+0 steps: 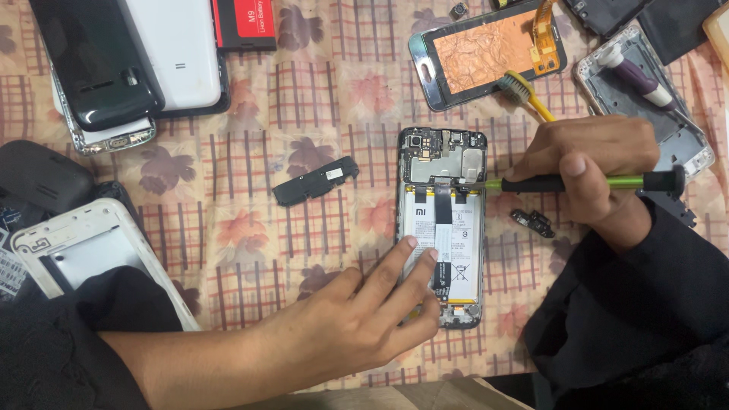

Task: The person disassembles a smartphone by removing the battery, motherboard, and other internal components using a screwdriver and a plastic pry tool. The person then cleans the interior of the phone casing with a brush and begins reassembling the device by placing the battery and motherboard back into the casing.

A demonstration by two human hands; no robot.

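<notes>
Here, the left hand presses spread fingers on the opened phone; the right hand pinches a green screwdriver.

Bench covered w/ a beige cloth, red check lines + faded flower print. Centre: opened phone, back off, battery & board showing, lying flat. Just at its 9 o'clock: small black speaker module. At 3 o'clock of phone: tiny black board piece. 12–1 o'clock: display panel w/ copper foil back, yellow toothbrush beside it. 2 o'clock: silver phone frame w/ a white-purple tool in it. 10–11 o'clock: stack of black & white back covers, red-label battery. 8 o'clock: white phone frame; dark pouch at 9 o'clock edge.
</notes>
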